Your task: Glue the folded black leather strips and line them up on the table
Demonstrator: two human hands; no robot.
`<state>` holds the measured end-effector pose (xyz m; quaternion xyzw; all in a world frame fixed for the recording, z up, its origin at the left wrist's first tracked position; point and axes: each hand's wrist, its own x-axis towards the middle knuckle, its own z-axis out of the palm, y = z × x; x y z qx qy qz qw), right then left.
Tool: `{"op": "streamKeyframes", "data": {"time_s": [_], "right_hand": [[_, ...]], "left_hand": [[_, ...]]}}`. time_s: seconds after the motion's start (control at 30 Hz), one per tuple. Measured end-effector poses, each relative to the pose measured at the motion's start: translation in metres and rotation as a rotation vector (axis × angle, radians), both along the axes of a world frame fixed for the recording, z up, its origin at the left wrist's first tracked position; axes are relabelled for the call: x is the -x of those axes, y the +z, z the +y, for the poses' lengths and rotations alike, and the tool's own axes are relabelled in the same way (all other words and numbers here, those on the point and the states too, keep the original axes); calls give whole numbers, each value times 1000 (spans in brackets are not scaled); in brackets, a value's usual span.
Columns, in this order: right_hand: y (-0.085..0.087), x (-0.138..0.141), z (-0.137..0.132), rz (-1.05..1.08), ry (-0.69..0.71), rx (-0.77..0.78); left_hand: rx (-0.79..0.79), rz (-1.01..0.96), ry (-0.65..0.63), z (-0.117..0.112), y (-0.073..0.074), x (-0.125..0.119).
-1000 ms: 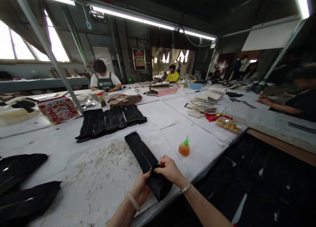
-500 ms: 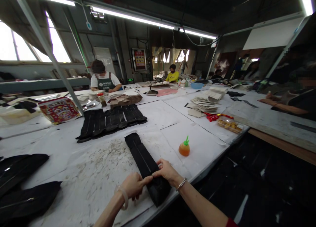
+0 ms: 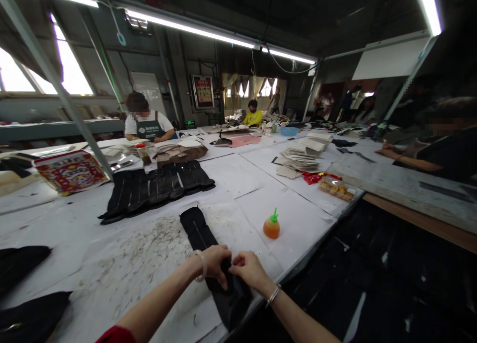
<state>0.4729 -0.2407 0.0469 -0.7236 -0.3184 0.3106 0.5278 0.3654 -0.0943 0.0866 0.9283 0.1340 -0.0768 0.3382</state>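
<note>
A long black fabric piece [image 3: 231, 305] with a line along its middle lies slantwise near the table's front edge, its far end flat on the table. My left hand [image 3: 214, 263] is closed over the piece from its left side, thumb down on the near part and fingers across the top. Close beside it, my right hand [image 3: 251, 272] pinches at the piece's right edge, thumb and forefinger together. Both hands hide the middle of the fabric. Just beyond the right hand stands an orange squeeze bottle [image 3: 272, 228] with a green nozzle.
Several joined black pieces [image 3: 158, 189] lie farther back on the white table [image 3: 149, 263], with more black pieces [image 3: 33, 313] at left. Behind are a colourful bag [image 3: 70, 171], a stack of pale sheets [image 3: 301, 156] and a clear food box [image 3: 336, 189]. Co-workers sit around.
My left hand has moved from pressing with a finger at the piece's left edge to gripping across it. The right hand stays at the right edge. The view has turned slightly right.
</note>
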Motion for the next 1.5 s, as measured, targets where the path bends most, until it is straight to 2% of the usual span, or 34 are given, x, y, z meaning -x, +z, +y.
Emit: {"op": "streamKeyframes", "data": {"time_s": [0.13,0.2,0.3,0.4,0.5,0.63,0.7,0.8,0.87,0.93,1.0,1.17,1.3,1.4,1.5], "right_hand": [[4,-54,-27,-193,-342,-99],[6,-88,-34,-250,-471,-132],[4,-128,-30,-250,-455,-139],[3,-143,-19,-179,-340,-156],[10,-142,-16,-62,-228,-207],[36,-132,-27,120,-102,-300],[51,-125,-31,279,-121,-388],[70,-109,-33,628,-207,-527],[79,-96,-31,751,-172,-540],[85,-82,-28,756,-98,-517],[91,-69,-24,720,-53,-510],[108,-50,-15,534,44,-512],[116,-50,-7,400,143,-523],[115,-54,-1,332,272,-523],[114,-58,3,256,371,-520]], "left_hand": [[7,10,-15,3,-4,-5],[61,112,-18,3,-2,-6],[118,282,-31,4,2,-10],[95,256,-69,7,6,-16],[152,283,-91,14,14,-18],[347,367,-113,26,30,-15],[444,396,-109,32,37,-14],[546,451,-99,40,42,-12],[598,420,-39,45,42,-11],[651,318,66,50,42,-10],[675,286,96,54,44,-9],[575,519,-153,55,55,-9],[531,505,-205,52,62,-11],[538,555,-275,51,67,-13],[520,605,-290,51,71,-15]]}}
